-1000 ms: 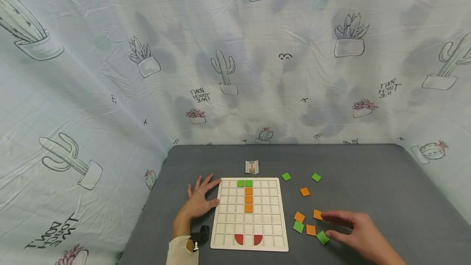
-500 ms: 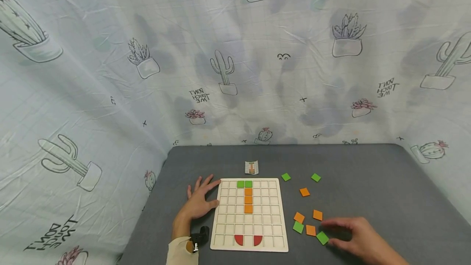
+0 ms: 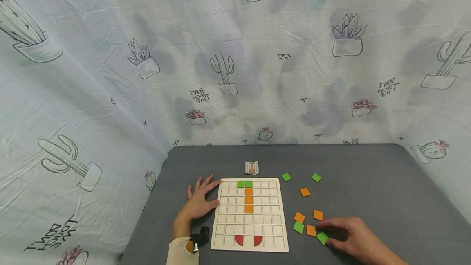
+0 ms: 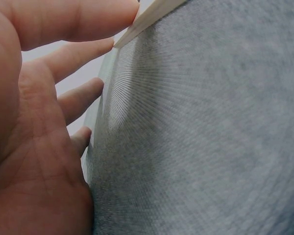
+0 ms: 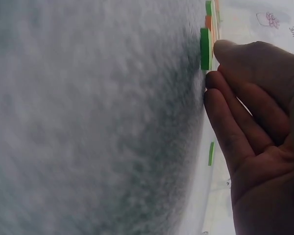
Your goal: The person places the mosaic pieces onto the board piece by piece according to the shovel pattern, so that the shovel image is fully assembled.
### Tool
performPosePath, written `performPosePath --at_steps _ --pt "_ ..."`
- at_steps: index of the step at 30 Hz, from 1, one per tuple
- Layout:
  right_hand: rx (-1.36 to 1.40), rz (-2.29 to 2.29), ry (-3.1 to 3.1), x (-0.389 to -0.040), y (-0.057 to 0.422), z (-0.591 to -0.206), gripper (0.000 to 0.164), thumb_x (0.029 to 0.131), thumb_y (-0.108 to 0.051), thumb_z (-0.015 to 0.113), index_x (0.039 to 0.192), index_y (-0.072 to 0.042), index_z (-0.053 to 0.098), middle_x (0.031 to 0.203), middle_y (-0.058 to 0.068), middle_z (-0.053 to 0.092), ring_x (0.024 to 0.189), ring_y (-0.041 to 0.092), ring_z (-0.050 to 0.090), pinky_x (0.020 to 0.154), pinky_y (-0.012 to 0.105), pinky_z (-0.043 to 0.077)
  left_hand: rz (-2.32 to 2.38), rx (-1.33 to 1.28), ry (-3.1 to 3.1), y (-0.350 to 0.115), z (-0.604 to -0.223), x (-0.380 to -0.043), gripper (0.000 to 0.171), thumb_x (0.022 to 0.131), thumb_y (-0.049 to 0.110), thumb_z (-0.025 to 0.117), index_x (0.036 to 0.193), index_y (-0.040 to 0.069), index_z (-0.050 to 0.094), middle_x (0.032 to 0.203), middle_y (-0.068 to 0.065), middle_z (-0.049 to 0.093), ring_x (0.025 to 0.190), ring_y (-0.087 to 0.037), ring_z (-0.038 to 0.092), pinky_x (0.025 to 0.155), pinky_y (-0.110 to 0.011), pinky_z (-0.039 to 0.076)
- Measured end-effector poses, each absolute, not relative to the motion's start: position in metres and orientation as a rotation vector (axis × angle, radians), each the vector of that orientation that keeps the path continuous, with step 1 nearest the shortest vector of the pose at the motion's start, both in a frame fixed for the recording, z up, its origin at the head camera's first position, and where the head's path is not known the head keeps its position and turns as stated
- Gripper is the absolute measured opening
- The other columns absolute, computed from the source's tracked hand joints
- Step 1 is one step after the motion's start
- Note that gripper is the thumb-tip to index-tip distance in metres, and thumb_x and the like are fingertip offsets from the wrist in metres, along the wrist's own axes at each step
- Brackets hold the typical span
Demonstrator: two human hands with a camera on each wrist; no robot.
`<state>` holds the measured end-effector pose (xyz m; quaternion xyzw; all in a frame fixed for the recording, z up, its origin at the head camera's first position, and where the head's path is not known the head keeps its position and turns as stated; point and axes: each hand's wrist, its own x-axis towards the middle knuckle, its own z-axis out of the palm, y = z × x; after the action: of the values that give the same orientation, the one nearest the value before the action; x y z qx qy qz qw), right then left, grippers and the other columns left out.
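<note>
In the head view a pale wooden grid board (image 3: 228, 220) lies on the table, bearing green squares, a column of orange squares and two red quarter-circles. My left hand (image 3: 198, 203), fingers spread, touches the board's left edge with thumb and index finger. At the right, the thumb of my right hand (image 3: 353, 234) is right at a green square tile (image 3: 322, 238) lying on the table. The index fingertip is just beyond this tile, near an orange tile (image 3: 311, 230). In the right wrist view the thumb tip meets the edge of the green tile (image 5: 205, 49).
Loose tiles lie right of the board, among them an orange tile (image 3: 304, 192) and a green tile (image 3: 316, 177). A small pattern card (image 3: 252, 167) is behind the board. Cactus-print cloth (image 3: 257, 93) hangs beyond the grey table (image 3: 353, 179).
My right hand has come down and slightly left, its thumb reaching the green tile and its index fingertip closer to it. The left hand stays at the board's edge.
</note>
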<state>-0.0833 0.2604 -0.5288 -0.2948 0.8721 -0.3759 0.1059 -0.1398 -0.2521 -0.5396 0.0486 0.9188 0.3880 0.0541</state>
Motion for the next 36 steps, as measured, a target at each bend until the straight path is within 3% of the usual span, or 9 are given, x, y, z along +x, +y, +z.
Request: performPosePath --at_steps 5,12,20,36 --pt "-0.864 -1.117 2.561 -0.080 0.259 -0.531 0.039 0.088 -0.022 0.091 0.125 -0.018 0.082 0.120 -0.009 0.083 0.111 -0.008 0.070 0.085 0.020 0.062 1.175 0.152 2.790 -0.252 -0.540 -0.140 0.071 0.089 0.010 0.081 0.157 0.018 0.062 0.178 -0.019 0.035 0.168 -0.055 0.007 0.125 -0.080 -0.012" --pt "-0.999 -1.159 2.632 -0.075 0.258 -0.538 0.037 0.084 -0.008 0.092 0.120 -0.014 0.083 0.114 -0.005 0.084 0.107 -0.007 0.072 0.082 0.020 0.063 1.185 0.157 2.788 -0.253 -0.540 -0.139 0.071 0.089 0.009 0.081 0.157 0.018 0.062 0.178 -0.019 0.035 0.168 -0.054 0.006 0.125 -0.079 -0.013" --pt "-1.002 -1.141 2.660 -0.073 0.256 -0.539 0.032 0.088 -0.009 0.091 0.118 -0.016 0.083 0.111 -0.006 0.084 0.103 -0.005 0.073 0.080 0.022 0.064 1.192 0.163 2.789 -0.253 -0.539 -0.139 0.071 0.089 0.009 0.081 0.157 0.017 0.063 0.177 -0.020 0.035 0.168 -0.055 0.007 0.124 -0.080 -0.012" --pt "-1.183 -1.162 2.714 -0.073 0.256 -0.543 0.041 0.083 -0.001 0.092 0.120 -0.015 0.082 0.112 -0.005 0.083 0.102 -0.001 0.076 0.078 0.018 0.062 1.202 0.197 2.762 -0.256 -0.541 -0.139 0.069 0.093 0.011 0.080 0.159 0.017 0.060 0.179 -0.019 0.032 0.168 -0.054 0.003 0.124 -0.079 -0.014"
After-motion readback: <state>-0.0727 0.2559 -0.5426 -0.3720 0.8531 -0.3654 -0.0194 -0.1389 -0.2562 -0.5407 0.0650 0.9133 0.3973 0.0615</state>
